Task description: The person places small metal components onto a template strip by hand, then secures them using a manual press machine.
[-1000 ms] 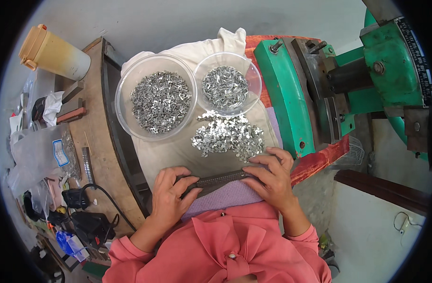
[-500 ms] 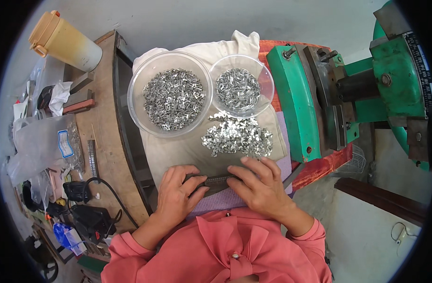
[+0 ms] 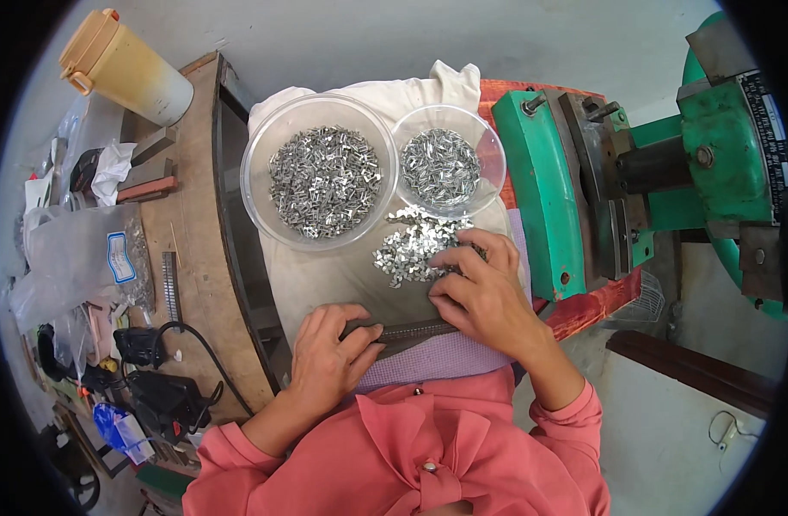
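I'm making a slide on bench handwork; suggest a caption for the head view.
Left hand holding a dark bar, right hand at a pile of small metal pieces, two clear bowls beyond.

A large round clear plastic bowl (image 3: 257, 176) is standing left of a smaller round clear plastic bowl (image 3: 492, 168), both on a flat beige cloth (image 3: 301, 279). Nearer, small silvery metal pieces (image 3: 408, 254) are lying heaped; before them, a long dark narrow strip (image 3: 411, 330) is lying. A blocky green metal press (image 3: 669, 206) is standing right.
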Demonstrator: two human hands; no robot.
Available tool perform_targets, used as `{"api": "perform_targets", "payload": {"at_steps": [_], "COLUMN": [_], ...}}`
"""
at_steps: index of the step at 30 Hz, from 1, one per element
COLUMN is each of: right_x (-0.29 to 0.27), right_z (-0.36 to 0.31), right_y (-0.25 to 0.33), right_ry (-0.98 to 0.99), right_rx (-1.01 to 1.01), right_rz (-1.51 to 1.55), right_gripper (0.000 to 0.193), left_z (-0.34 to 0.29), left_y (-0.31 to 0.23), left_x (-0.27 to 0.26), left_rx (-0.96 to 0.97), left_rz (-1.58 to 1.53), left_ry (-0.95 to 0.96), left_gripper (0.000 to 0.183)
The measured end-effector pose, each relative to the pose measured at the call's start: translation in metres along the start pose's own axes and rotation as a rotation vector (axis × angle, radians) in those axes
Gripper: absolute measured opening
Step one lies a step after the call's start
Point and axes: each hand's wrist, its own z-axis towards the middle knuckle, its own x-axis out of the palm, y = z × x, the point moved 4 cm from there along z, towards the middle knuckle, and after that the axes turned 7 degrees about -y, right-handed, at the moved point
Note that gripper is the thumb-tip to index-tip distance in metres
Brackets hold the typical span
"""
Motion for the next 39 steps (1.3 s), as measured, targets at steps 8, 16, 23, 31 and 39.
{"api": "perform_targets", "payload": {"at_steps": [8, 16, 23, 31, 39], "right_x": [-0.006, -0.010, 0.001, 0.001, -0.036], "right_z": [0.006, -0.007, -0.019, -0.026, 0.006], "right_y": [-0.001, 0.012, 0.033, 0.041, 0.006], "right_ry": [0.060, -0.031, 0.011, 0.014, 0.027], "right_rx": [-0.058, -0.011, -0.061, -0.103, 0.010], "right_rz": [0.017, 0.040, 0.065, -0.115, 0.092], "right_gripper": [0.014, 0.016, 0.007, 0.010, 0.020], "left_z": [-0.001, 0.000, 0.001, 0.003, 0.015], "left_y": [0.001, 0.003, 0.003, 0.002, -0.008], "left_x": [0.000, 0.001, 0.001, -0.001, -0.011], "left_rx": [-0.009, -0.027, -0.022, -0.010, -0.047], "left_rz": [0.016, 0.010, 0.002, 0.002, -0.006], "left_ry": [0.007, 0.014, 0.012, 0.007, 0.122], "left_gripper": [0.027, 0.028, 0.028, 0.028, 0.030]}}
